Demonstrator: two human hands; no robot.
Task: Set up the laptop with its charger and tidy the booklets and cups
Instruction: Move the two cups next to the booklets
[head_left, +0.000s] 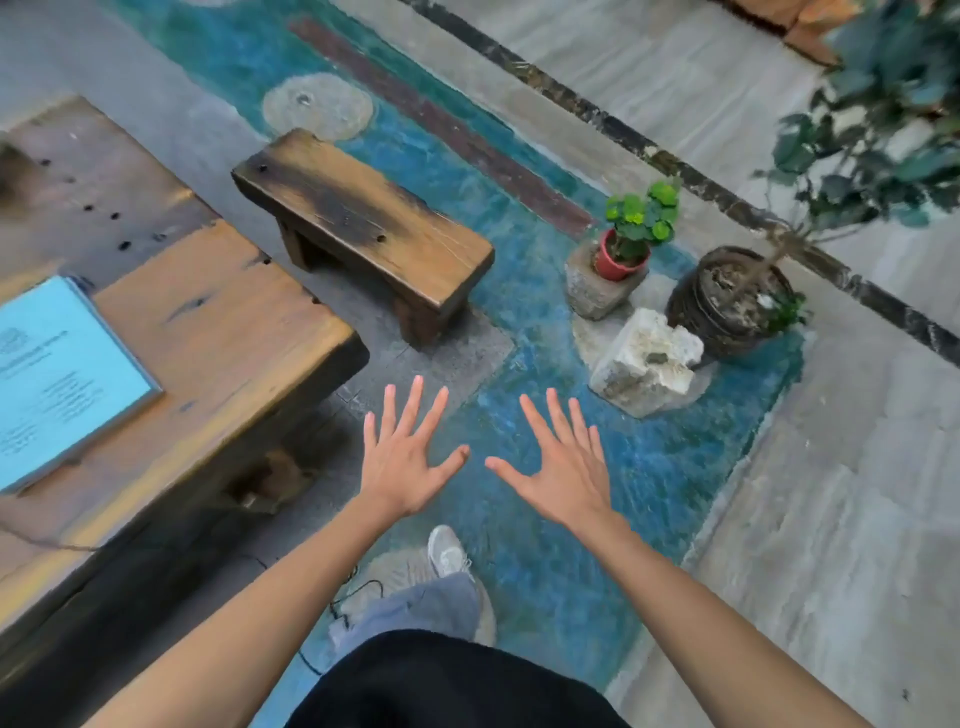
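A light blue booklet (62, 379) lies flat on the thick wooden table (223, 332) at the left edge of the view. My left hand (402, 457) and my right hand (558, 462) are stretched out side by side over the floor, right of the table corner. Both have their fingers spread wide and hold nothing. A thin black cable (343, 608) trails on the floor near my foot. No laptop, charger or cups are in view.
A low wooden stool (363, 218) stands beyond the table corner. To the right sit a red pot with a green plant (623, 254), a white stone block (644, 364) and a dark pot with a small tree (732, 301). The floor is painted blue with grey stone around it.
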